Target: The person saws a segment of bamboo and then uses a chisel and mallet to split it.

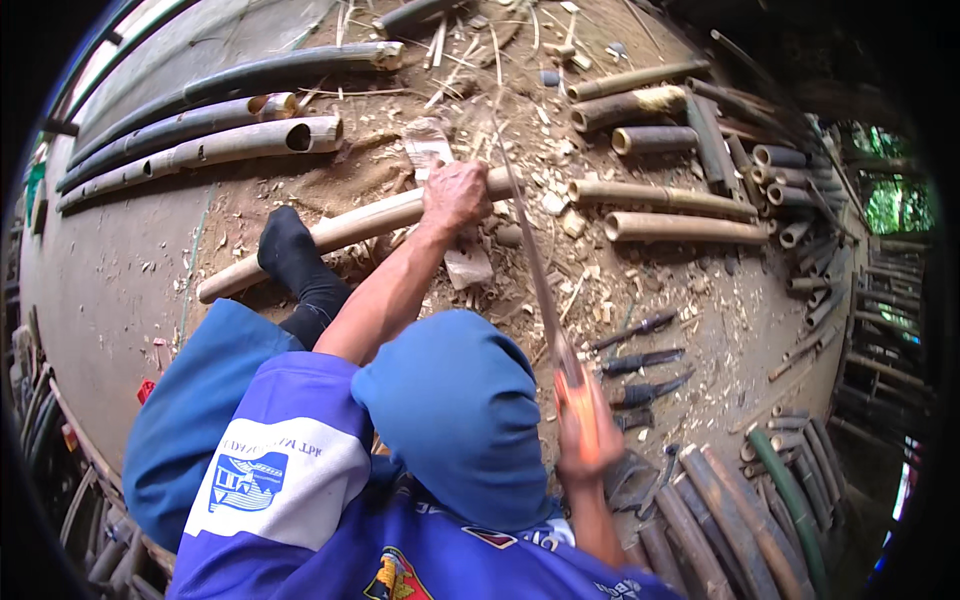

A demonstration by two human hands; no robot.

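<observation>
On the near side of the bamboo tube [370, 220], to the right, the right hand [600, 445] has its fingers wrapped closed around the orange handle of a saw [540, 275]. The blade reaches away across the tube near its right end; whether the teeth have bitten in is too fine to tell. Long, even strokes square to the tube, with light pressure, would likely leave the cleanest edge.

The tube lies aslant on the ground, its left end nearer the person and its right end farther off; the saw's long axis runs roughly crosswise to it. A dark-socked foot [290, 245] rests at its left part, and the left hand [457, 195] is clasped over it just left of the blade. Firm pressure from both should stop it rolling, with those fingers well clear of the teeth.

Beyond the tube, up and left, lie long holed poles [230, 150].
</observation>
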